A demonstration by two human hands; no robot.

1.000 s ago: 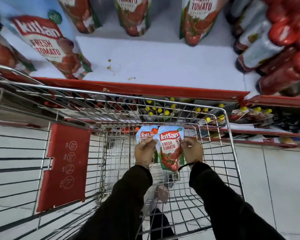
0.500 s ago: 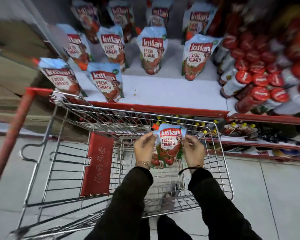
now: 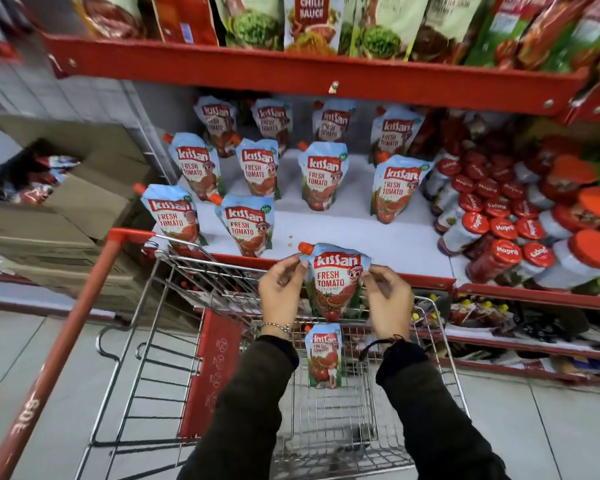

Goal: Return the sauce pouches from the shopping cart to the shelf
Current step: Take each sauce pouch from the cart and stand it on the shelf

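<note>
A shop aisle with a pale tiled floor (image 3: 551,420) fills the view, and a red-edged metal shelf (image 3: 361,237) with a white deck runs across the middle. On that shelf stand rows of upright light-blue Kissan Fresh Tomato sauce pouches (image 3: 323,178) with orange spouts, and to their right lie packed glass jars with red lids (image 3: 492,233). A higher red shelf (image 3: 291,71) carries other packets, one reading chilli sauce. Opened brown cardboard boxes (image 3: 66,188) sit at the left.

Against the shelf front stands a wire shopping cart (image 3: 174,341) with a red handle bar (image 3: 59,351) and a red plastic seat flap (image 3: 212,372). Above the cart's far rim, just in front of the shelf's red edge, both hands hold one light-blue Kissan pouch with an orange cap (image 3: 336,282) upright, label toward the camera. The left hand (image 3: 281,296), with a chain bracelet at the wrist, has its fingers (image 3: 291,265) pinched on the pouch's upper left corner below the cap. The right hand (image 3: 388,303) has its fingers (image 3: 371,275) closed on the upper right edge. Both arms wear dark sleeves (image 3: 257,410).

A second matching pouch (image 3: 323,358) stands inside the cart basket, directly below the held one and between the two wrists.
</note>
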